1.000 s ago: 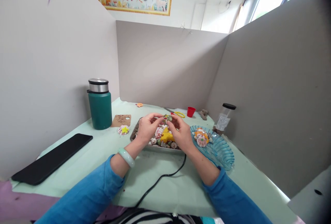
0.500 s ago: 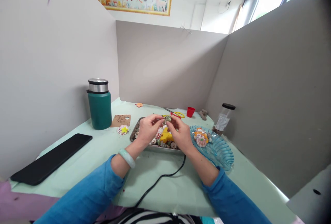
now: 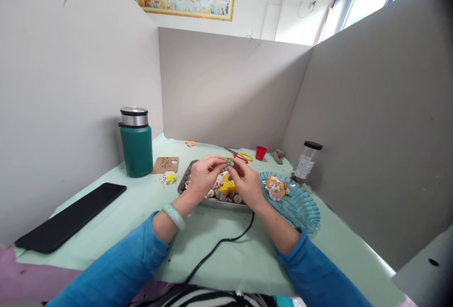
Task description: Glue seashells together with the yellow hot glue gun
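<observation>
Gripping a small greenish piece (image 3: 230,161) between thumb and fingers of the right hand (image 3: 248,185), above a metal tray (image 3: 220,204). Nearly pinched together in the left hand (image 3: 201,179), at the piece's 9 o'clock; cannot tell whether gripping it too. Reaching in from 7 and 5 o'clock, palms facing inward, partly hiding the tray. Seen within it: a yellow piece (image 3: 227,185). Noted around the tray: at 10, a green bottle (image 3: 137,151); at 1, a red cup (image 3: 261,153); at 4, a blue plate (image 3: 307,203); toward 6, a black cable (image 3: 226,240).

Bright glare from the window (image 3: 371,5)
</observation>
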`<action>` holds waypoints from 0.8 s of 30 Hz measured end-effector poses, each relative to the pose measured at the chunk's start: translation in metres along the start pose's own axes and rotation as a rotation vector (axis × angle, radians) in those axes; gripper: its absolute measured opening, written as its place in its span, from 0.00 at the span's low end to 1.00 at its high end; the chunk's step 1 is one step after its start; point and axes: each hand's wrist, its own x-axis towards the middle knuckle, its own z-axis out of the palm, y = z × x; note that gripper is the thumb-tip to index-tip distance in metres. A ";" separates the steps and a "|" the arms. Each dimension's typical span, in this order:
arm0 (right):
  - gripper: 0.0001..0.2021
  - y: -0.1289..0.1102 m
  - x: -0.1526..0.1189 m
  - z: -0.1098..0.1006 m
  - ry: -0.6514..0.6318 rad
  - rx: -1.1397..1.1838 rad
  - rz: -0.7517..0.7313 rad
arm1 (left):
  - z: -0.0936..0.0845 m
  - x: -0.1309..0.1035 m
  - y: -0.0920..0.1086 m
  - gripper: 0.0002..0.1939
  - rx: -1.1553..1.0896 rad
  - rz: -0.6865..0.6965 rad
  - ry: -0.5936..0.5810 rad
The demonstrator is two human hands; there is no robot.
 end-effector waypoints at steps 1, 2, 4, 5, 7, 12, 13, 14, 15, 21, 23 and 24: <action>0.16 0.000 0.000 0.000 -0.006 0.001 0.004 | 0.000 0.000 0.001 0.07 0.003 0.002 -0.003; 0.16 -0.001 0.000 0.000 -0.012 0.006 0.010 | 0.000 0.000 0.001 0.06 0.006 0.001 -0.005; 0.16 -0.002 0.000 0.000 -0.025 0.035 0.028 | 0.000 0.000 0.003 0.06 0.009 -0.012 -0.008; 0.16 -0.002 0.000 0.000 -0.030 0.057 0.038 | 0.000 -0.001 0.003 0.06 0.010 -0.021 -0.007; 0.16 -0.003 0.001 -0.001 -0.039 0.109 0.062 | 0.000 -0.001 0.004 0.07 0.010 -0.039 -0.009; 0.17 -0.003 0.005 -0.003 -0.053 0.257 0.136 | -0.002 -0.002 0.005 0.12 0.025 -0.045 -0.042; 0.17 -0.003 0.005 -0.004 -0.061 0.298 0.150 | -0.002 -0.002 0.005 0.12 0.026 -0.059 -0.035; 0.17 -0.003 0.006 -0.005 -0.072 0.344 0.166 | -0.003 -0.001 0.005 0.12 0.022 -0.081 -0.025; 0.17 -0.002 0.006 -0.006 -0.086 0.394 0.184 | -0.003 0.000 0.005 0.13 0.012 -0.113 -0.016; 0.17 -0.003 0.007 -0.007 -0.169 0.632 0.283 | 0.000 0.003 0.001 0.19 -0.159 -0.336 -0.183; 0.17 -0.005 0.007 -0.006 -0.186 0.652 0.296 | 0.003 0.002 -0.001 0.20 -0.222 -0.363 -0.221; 0.17 -0.005 0.007 -0.006 -0.194 0.662 0.300 | 0.004 0.002 -0.002 0.20 -0.246 -0.375 -0.217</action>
